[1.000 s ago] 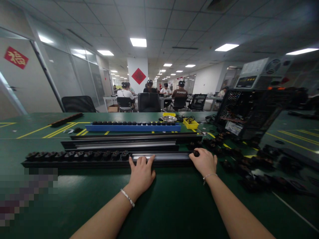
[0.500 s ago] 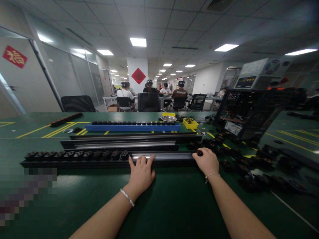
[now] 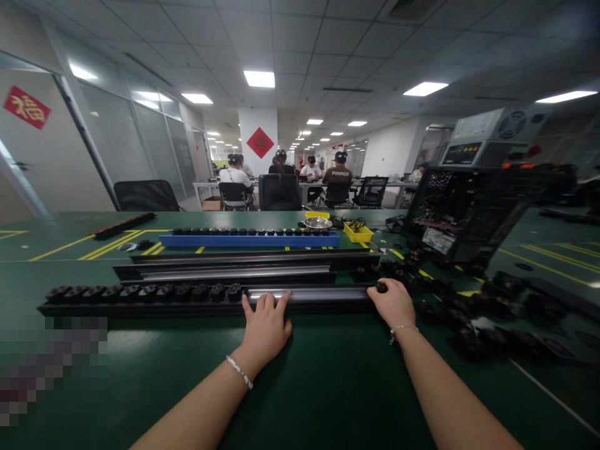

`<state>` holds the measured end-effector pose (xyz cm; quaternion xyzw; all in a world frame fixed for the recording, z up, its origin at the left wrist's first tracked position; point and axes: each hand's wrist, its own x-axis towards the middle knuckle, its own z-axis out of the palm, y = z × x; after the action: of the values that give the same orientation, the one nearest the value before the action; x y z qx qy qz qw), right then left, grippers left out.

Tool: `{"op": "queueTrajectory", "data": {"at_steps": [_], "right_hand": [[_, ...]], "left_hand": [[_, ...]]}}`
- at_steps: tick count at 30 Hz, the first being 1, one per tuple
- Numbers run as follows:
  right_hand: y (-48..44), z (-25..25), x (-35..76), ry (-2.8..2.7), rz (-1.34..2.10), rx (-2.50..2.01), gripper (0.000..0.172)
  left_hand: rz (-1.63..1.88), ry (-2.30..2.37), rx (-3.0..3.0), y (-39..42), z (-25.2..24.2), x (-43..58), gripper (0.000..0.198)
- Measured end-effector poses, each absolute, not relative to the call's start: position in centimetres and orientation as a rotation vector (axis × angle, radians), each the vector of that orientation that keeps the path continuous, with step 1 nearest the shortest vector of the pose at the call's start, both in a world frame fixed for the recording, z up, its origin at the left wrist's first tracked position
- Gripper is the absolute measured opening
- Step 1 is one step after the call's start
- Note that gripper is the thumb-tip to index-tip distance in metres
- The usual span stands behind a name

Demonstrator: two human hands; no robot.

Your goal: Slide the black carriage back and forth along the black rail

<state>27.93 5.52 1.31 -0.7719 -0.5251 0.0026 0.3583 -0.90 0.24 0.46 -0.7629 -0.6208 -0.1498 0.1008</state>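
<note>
A long black rail (image 3: 319,296) lies across the green table in front of me, its left half filled with several small black socket modules (image 3: 140,292). My left hand (image 3: 265,328) rests flat on the rail's middle, fingers stretched out over its edge. At the rail's right end, my right hand (image 3: 395,304) is closed round a small black module (image 3: 381,287).
Two more rails (image 3: 234,265) and a blue strip (image 3: 248,240) with modules lie behind. A pile of loose black modules (image 3: 469,312) spreads at the right, beside an open computer case (image 3: 469,212). A yellow tray (image 3: 359,234) sits behind. People sit at a far table.
My right hand with the module has slid a little to the right along the rail's end. The left hand has stayed in place.
</note>
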Motion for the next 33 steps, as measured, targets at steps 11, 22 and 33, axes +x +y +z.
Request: {"op": "queueTrajectory", "data": {"at_steps": [11, 22, 33], "right_hand": [[5.9, 1.1, 29.6, -1.278, -0.032, -2.052, 0.044], [6.0, 0.7, 30.2, -1.166, -0.039, -2.067, 0.045], [6.3, 0.5, 31.8, -0.885, 0.051, -2.058, 0.048]], "left_hand": [[-0.404, -1.855, -2.253, 0.0, 0.9, -0.8, 0.055], [-0.437, -1.846, -2.231, -0.1, 0.8, -0.7, 0.055], [-0.505, -1.861, -2.283, -0.4, 1.3, -0.7, 0.054]]}}
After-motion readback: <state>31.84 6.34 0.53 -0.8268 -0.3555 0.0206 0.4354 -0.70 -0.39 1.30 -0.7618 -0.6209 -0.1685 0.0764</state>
